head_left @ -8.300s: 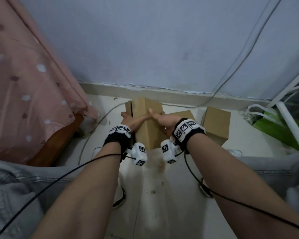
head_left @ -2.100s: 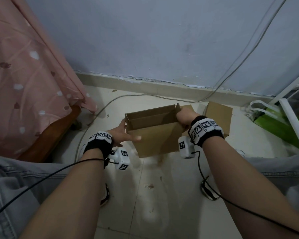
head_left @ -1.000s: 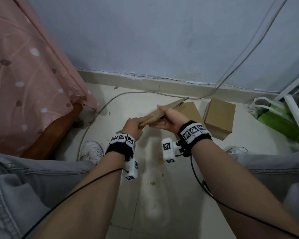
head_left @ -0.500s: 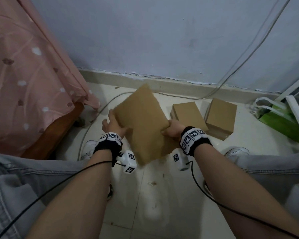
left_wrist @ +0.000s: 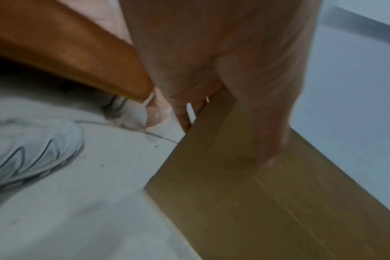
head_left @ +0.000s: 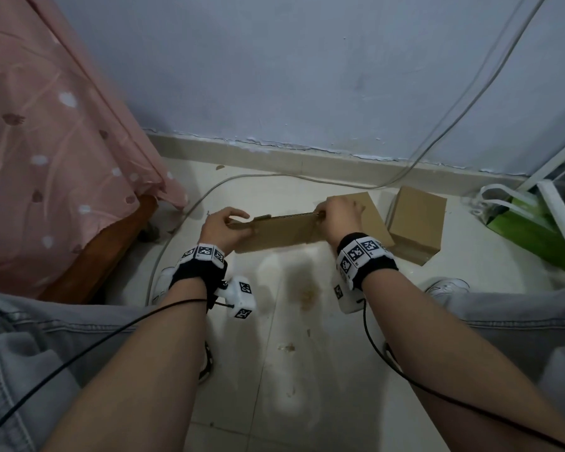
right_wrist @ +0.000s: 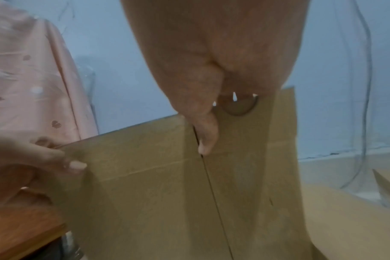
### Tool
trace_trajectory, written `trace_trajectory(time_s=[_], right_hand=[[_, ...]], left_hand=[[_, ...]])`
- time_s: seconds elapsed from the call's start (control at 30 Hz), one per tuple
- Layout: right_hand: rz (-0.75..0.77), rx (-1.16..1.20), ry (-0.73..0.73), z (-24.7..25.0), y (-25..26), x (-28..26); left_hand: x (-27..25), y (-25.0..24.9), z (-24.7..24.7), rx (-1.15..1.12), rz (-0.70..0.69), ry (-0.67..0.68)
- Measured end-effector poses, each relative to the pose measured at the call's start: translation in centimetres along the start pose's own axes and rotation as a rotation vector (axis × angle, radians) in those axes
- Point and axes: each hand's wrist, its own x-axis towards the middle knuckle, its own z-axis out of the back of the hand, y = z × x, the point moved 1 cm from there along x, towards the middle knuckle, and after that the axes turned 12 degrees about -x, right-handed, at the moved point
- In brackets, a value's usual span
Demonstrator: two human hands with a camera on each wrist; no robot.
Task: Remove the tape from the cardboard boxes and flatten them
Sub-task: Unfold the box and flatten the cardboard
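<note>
A flattened brown cardboard box (head_left: 281,233) stands on its long edge above the floor, held between both hands. My left hand (head_left: 224,223) pinches its left end, thumb on the near face (left_wrist: 267,140) and fingers behind. My right hand (head_left: 340,213) grips the right end near a seam, thumb on the near face (right_wrist: 205,137). In the right wrist view the cardboard (right_wrist: 156,193) fills the middle, with the left hand (right_wrist: 44,158) at its far end. Two closed boxes lie behind: one (head_left: 374,220) just past my right hand, another (head_left: 416,220) further right. No tape shows.
A bed with a pink spotted cover (head_left: 46,141) and wooden frame (head_left: 111,243) stands on the left. A grey cable (head_left: 274,176) runs along the wall base. A green bag (head_left: 535,230) and white rack (head_left: 561,216) are at the right. My shoes (head_left: 163,282) flank the tiled floor.
The flattened box was held broad face up and tilted half a second ago. It is now turned onto its long edge and lowered, with my hands further apart at its two ends.
</note>
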Motion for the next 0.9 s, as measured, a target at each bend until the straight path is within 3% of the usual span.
trace_trajectory(time_s=[0.1, 0.2, 0.3, 0.4, 0.5, 0.63, 0.7, 0.8, 0.9], right_hand=[[0.047, 0.110, -0.097, -0.8, -0.8, 0.3], [0.112, 0.108, -0.097, -1.7, -0.8, 0.2], [0.198, 0.144, -0.179, -2.9, -0.1, -0.2], [0.226, 0.205, -0.266, -3.6, 0.7, -1.2], [0.241, 0.272, -0.299, -3.9, 1.1, -2.5], [0.145, 0.253, -0.331, -3.4, 0.7, -2.0], [-0.008, 0.245, -0.248, -2.7, 0.7, -1.5], [-0.292, 0.496, -0.016, -2.2, 0.5, -1.4], [-0.422, 0.731, 0.473, -4.0, -0.1, -1.8]], left_hand=[[-0.3, 0.8, 0.0, 0.014, 0.031, 0.119], [-0.5, 1.6, -0.7, 0.280, 0.025, 0.235], [-1.0, 1.8, -2.5, 0.612, 0.047, 0.461], [-1.5, 2.0, -4.0, 0.746, 0.115, 0.597], [-2.0, 3.0, -4.9, 0.791, 0.084, 0.565], [-2.6, 2.4, -5.0, 0.551, 0.010, 0.383], [-2.4, 1.9, -3.9, 0.358, 0.095, 0.225], [-1.9, 1.9, -2.1, 0.058, 0.272, 0.063], [-1.5, 2.3, -0.9, -0.103, 0.318, -0.008]])
